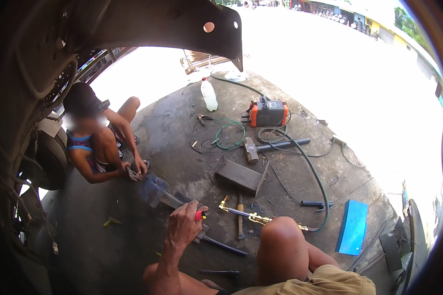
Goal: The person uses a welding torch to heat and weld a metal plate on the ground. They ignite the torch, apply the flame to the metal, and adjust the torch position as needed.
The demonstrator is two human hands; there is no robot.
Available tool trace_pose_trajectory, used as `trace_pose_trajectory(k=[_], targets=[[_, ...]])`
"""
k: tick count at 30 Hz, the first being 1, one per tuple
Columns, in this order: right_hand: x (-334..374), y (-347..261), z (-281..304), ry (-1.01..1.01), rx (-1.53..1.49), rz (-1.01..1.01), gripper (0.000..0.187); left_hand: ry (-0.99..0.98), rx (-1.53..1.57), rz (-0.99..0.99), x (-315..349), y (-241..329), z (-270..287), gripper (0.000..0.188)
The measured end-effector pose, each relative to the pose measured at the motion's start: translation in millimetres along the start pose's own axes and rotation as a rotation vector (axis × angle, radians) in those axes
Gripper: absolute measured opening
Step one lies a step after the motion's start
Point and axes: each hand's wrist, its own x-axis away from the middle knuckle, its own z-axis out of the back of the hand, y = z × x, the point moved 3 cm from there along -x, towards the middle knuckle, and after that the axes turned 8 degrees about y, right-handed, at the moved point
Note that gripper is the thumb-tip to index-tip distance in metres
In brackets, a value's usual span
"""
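Observation:
My left hand [182, 225] is closed round a red lighter [200, 215], above a long metal bar [172, 200] on the floor. To its right lies a brass-fitted gas torch [246, 214], its tip towards my hand and its rear end passing behind my bent right knee. A green hose [320, 182] runs off from the torch. My right hand does not show; the knee may hide it. Between the hand and the torch's far side, a hammer's wooden handle [240, 223] sticks out beneath a steel channel piece [236, 175].
A co-worker [91, 142] squats at left, hands on a grey object I cannot make out. Ahead are a sledgehammer [251, 150], an orange-and-black welding machine [269, 114], cables and a plastic bottle [209, 96]. A blue panel [353, 227] lies right. A vehicle frame [157, 24] hangs overhead.

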Motion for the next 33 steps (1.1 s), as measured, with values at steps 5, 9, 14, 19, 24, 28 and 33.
trace_pose_trajectory(k=[5, 9, 14, 19, 24, 28, 33], targets=[[-7, 15, -1, 0.054, -0.076, -0.043, 0.055, -0.057, -0.024, 0.087, -10, 0, 0, 0.027], [-19, 28, 9, 0.107, -0.285, -0.127, 0.063, -0.087, -0.035, 0.084, -17, 2, -6, 0.028], [-50, -6, 101, 0.268, -0.426, -0.142, 0.064, -0.014, -0.052, 0.033, -11, 4, -5, 0.030], [-86, -44, 219, 0.555, -0.734, -0.081, 0.046, -0.060, -0.022, 0.095, -20, 11, -4, 0.020], [-100, -123, 334, 0.586, -0.769, 0.350, 0.029, 0.019, 0.077, 0.005, -21, 10, -12, 0.016], [-99, -188, 373, 0.436, -0.644, 0.826, 0.031, -0.011, 0.056, -0.071, -30, 13, -18, 0.023], [-94, -259, 379, 0.424, -0.619, 1.145, 0.024, 0.274, 0.150, -0.263, -25, 19, -2, 0.025]])
